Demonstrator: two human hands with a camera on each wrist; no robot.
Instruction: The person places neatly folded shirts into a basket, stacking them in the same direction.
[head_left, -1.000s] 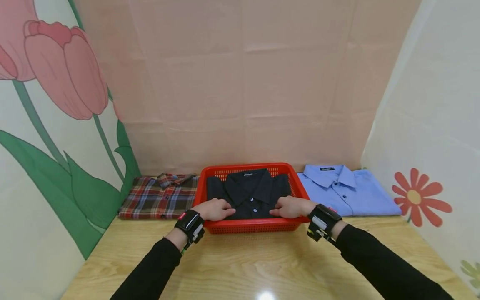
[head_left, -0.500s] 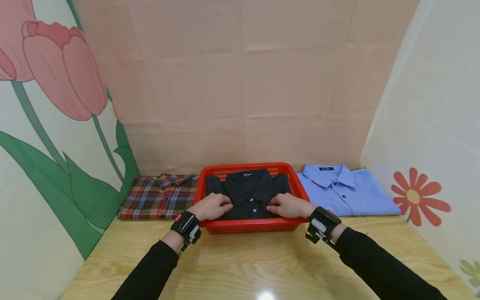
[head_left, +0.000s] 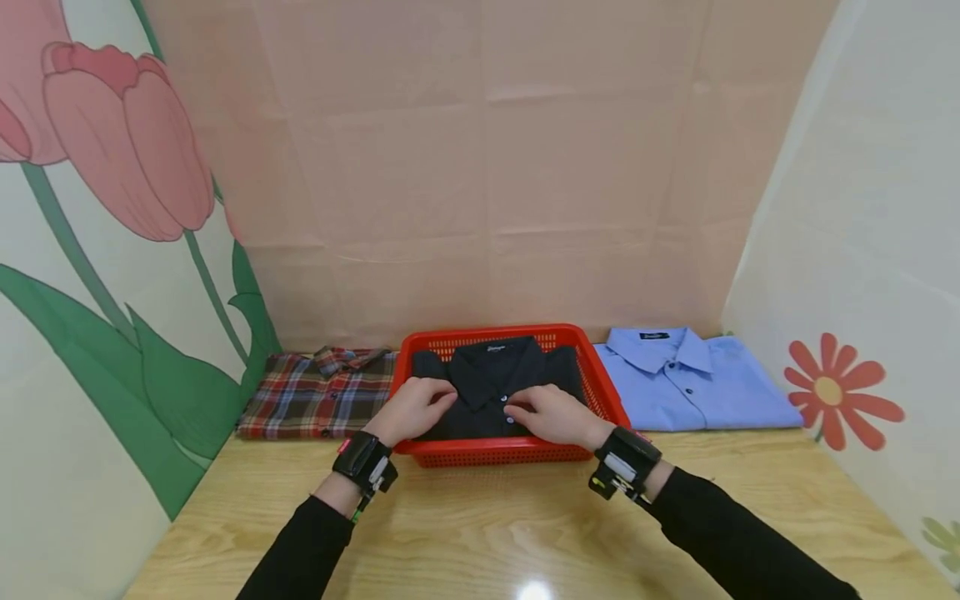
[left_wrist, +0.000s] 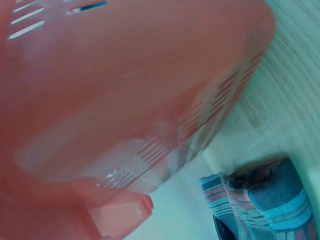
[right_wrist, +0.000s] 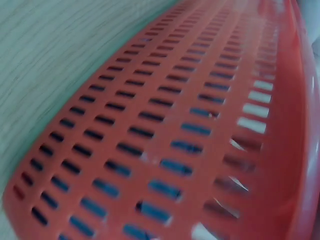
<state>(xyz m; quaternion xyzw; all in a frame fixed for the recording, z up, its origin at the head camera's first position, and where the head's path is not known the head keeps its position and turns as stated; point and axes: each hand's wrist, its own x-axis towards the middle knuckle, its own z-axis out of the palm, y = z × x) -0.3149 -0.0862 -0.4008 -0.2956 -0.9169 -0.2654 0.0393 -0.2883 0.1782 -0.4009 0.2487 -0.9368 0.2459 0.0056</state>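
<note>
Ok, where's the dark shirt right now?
In the head view, the dark shirt lies inside the red basket, between the plaid shirt on the left and the light blue shirt on the right.

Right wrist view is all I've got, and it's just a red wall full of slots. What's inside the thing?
Observer: The head view shows a folded dark shirt, collar toward the far side, lying in the red basket.

Visitor: Funny, I don't see any hands. Where are they?

Observer: The left hand and the right hand are both over that shirt; I can't tell whether their fingertips touch it.

Visitor: And what's off to the person's left of the basket?

Observer: A plaid shirt, folded too, with its collar also toward the far side.
</note>
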